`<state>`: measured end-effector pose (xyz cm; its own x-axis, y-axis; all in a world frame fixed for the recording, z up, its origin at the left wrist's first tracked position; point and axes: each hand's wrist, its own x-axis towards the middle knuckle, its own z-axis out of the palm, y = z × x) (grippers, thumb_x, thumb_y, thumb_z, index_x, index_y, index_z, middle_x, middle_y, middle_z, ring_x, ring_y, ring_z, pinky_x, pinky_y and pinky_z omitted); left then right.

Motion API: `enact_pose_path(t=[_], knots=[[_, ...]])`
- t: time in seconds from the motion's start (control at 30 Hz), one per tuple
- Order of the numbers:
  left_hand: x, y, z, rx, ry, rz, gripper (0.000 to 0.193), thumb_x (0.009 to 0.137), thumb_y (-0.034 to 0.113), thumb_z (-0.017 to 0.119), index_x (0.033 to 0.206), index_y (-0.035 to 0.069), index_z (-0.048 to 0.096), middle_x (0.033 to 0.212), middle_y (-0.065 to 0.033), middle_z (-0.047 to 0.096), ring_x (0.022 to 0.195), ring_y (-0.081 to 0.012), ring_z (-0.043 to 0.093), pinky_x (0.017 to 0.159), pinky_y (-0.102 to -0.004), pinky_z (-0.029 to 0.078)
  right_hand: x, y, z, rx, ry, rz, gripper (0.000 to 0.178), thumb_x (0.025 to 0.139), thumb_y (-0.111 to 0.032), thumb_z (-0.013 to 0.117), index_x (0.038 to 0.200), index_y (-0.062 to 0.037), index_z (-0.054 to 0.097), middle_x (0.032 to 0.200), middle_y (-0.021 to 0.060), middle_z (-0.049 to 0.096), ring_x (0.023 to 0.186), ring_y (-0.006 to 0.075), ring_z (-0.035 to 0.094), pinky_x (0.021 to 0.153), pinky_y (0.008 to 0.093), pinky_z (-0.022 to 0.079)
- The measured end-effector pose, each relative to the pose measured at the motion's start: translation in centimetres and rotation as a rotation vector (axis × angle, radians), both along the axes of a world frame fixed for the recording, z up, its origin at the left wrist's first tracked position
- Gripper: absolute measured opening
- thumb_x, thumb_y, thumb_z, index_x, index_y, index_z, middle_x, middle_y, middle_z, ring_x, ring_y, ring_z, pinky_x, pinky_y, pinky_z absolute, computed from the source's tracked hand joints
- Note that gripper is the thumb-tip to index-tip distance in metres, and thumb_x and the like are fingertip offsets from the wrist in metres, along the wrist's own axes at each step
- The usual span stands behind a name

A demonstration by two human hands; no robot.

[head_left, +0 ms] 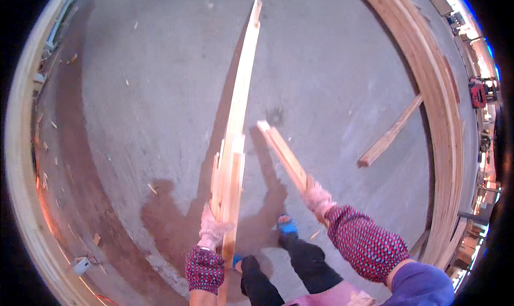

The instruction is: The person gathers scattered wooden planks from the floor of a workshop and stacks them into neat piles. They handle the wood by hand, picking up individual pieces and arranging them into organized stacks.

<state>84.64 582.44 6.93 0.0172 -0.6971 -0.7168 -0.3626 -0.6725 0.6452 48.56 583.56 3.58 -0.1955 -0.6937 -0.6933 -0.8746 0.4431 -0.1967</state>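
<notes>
Left of the long planks [438, 86], a person's gloved left hand [214, 228] clamped its fingers around a bundle of wooden strips [230, 172] while the gloved right hand [317, 198], nearer the planks, wrapped its fingers around some shorter lumber [288, 160].

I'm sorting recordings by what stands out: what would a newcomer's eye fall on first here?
Probably the long strips in the left hand, bright against the grey floor and reaching nearly to the top of the view. Next, perhaps, the shorter strips in the right hand, slanting up and left near the centre, and the checked sleeves at the bottom. Boards sweep down the right side.
</notes>
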Motion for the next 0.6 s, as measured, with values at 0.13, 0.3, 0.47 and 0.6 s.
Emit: enact_pose_path(t=[0.13,0.3,0.47,0.6], knots=[[-1.0,-1.5,2.3,0.019,0.172,0.133,0.079,0.056,0.008,0.085,0.125,-0.001,0.047,0.11,-0.0116,0.062,0.103,-0.025,0.061,0.091,-0.0383,0.052,-2.0,-2.0,6.8,0.173,-0.072,-0.115,0.054,0.09,-0.033,0.054,0.135,-0.0096,0.038,0.116,0.0234,0.06,0.108,0.043,0.06,0.089,0.0538,0.049],[-2.5,-2.2,1.5,0.024,0.286,0.065,0.088,0.053,0.007,0.087,0.13,0.0,0.045,0.115,-0.0121,0.061,0.107,-0.0244,0.06,0.094,-0.0373,0.051,-5.4,-5.3,13.9,0.109,-0.095,-0.139,0.051,0.087,-0.034,0.055,0.128,-0.0073,0.041,0.118,0.0255,0.059,0.112,0.0426,0.057,0.094,0.0527,0.045],[-4.9,-9.4,9.1,-0.004,0.211,-0.027,0.092,0.053,0.015,0.089,0.132,0.0,0.045,0.118,-0.0128,0.06,0.108,-0.0247,0.06,0.094,-0.0382,0.05,-9.6,-11.7,20.3,0.127,-0.051,-0.139,0.052,0.086,-0.037,0.055,0.126,-0.0062,0.043,0.119,0.0267,0.058,0.114,0.0424,0.056,0.095,0.0515,0.043],[-8.9,-17.6,14.3,-0.166,0.188,-0.155,0.094,0.052,0.022,0.09,0.131,-0.002,0.045,0.116,-0.0154,0.06,0.106,-0.0279,0.06,0.095,-0.0387,0.049,-13.7,-15.2,22.4,0.104,-0.048,-0.101,0.051,0.088,-0.038,0.054,0.126,-0.0049,0.044,0.117,0.0258,0.059,0.113,0.0411,0.057,0.095,0.0493,0.044]])
